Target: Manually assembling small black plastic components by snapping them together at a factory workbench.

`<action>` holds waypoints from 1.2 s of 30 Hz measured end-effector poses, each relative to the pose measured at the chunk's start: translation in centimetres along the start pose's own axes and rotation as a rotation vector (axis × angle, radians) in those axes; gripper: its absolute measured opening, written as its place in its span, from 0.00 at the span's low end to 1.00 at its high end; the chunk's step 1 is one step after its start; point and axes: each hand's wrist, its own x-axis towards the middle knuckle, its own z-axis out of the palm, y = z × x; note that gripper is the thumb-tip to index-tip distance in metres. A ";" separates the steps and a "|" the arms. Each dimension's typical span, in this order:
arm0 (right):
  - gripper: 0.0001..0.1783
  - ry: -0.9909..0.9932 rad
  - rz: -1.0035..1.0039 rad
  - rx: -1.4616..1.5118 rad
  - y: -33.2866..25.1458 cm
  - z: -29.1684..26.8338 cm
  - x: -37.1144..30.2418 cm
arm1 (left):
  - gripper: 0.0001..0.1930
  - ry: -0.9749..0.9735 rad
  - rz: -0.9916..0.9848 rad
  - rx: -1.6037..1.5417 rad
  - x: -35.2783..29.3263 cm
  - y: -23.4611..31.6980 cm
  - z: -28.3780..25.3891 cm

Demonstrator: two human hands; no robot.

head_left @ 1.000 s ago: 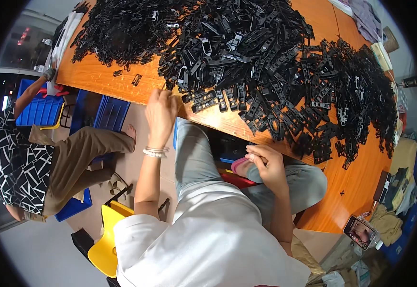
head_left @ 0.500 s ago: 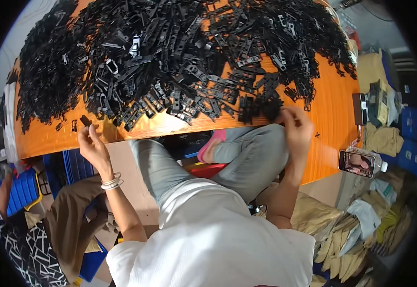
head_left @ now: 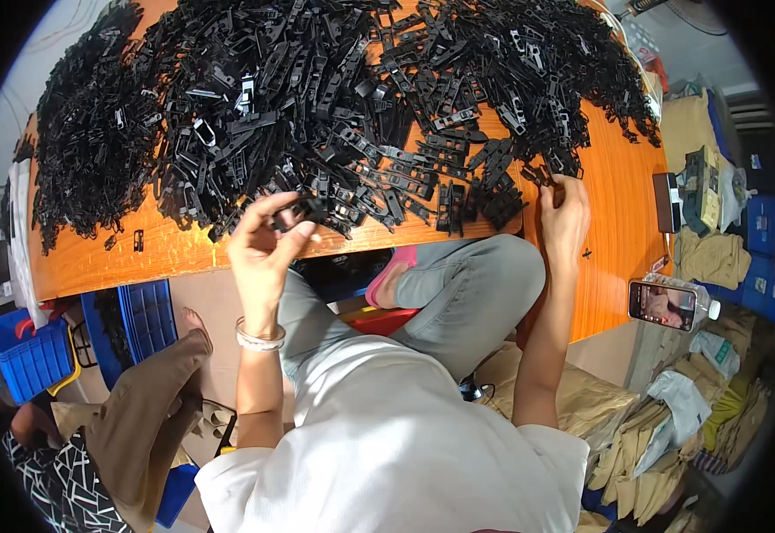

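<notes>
Left hand: your left hand [head_left: 261,249] is reaching over the near table edge, thumb and forefinger closing on a small black plastic piece [head_left: 311,210] — blur is hiding its exact shape.
Held piece: it is sitting at your fingertips, in front of the near fringe of the middle heap.
Left wrist: pale round bracelets [head_left: 260,335] are circling it.
Right hand: your right hand [head_left: 568,222] is resting by the right heap, its fingers bending narrowly together at a few loose black plastic clips [head_left: 540,174]; you cannot tell from this view whether they are gripping one.
Middle heap: a broad mound of long black plastic clips [head_left: 272,111] is spreading across the glossy orange wooden table [head_left: 623,191].
Side heaps: a dense left mound of thin black parts [head_left: 94,133] and a right mound of black slotted parts [head_left: 552,84] are flanking it.
Near edge: a tight cluster of black clips [head_left: 498,204] is lying between your hands, nearer the right one.
Strays: a small black rectangular frame [head_left: 139,241] is lying left of your left hand; a tiny black cross-shaped bit [head_left: 587,254] is lying just beside your right forearm.
Right side: a lit smartphone [head_left: 663,303] is standing just beyond the table's edge.
Left side: a co-worker's brown-trousered leg [head_left: 143,400] is stretching out near a blue plastic crate [head_left: 32,355].
</notes>
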 end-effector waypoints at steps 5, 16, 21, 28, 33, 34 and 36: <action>0.11 0.039 0.231 0.371 -0.9 -0.8 -0.6 | 0.17 -0.144 -0.078 -0.004 0.1 -1.0 2.6; 0.12 -0.161 -0.425 0.848 -11.0 -4.2 -2.8 | 0.18 -0.536 -0.044 0.099 0.5 -0.4 6.3; 0.11 -0.227 -0.415 0.916 -11.3 -4.4 -3.3 | 0.14 -0.487 -0.007 -0.019 -0.2 -1.7 6.2; 0.05 0.021 0.081 1.061 -8.6 -4.2 -6.1 | 0.06 -0.532 -0.037 0.167 -0.1 -2.9 7.1; 0.07 0.202 0.393 1.284 -6.3 -4.2 -5.9 | 0.03 -0.338 0.281 0.693 0.0 -3.5 7.1; 0.07 0.202 0.395 1.285 -6.3 -4.3 -5.9 | 0.03 -0.332 0.346 0.792 -0.1 -3.5 7.1; 0.07 0.156 0.443 1.302 -6.3 -4.5 -6.1 | 0.04 -0.299 0.371 0.848 -0.4 -3.6 6.7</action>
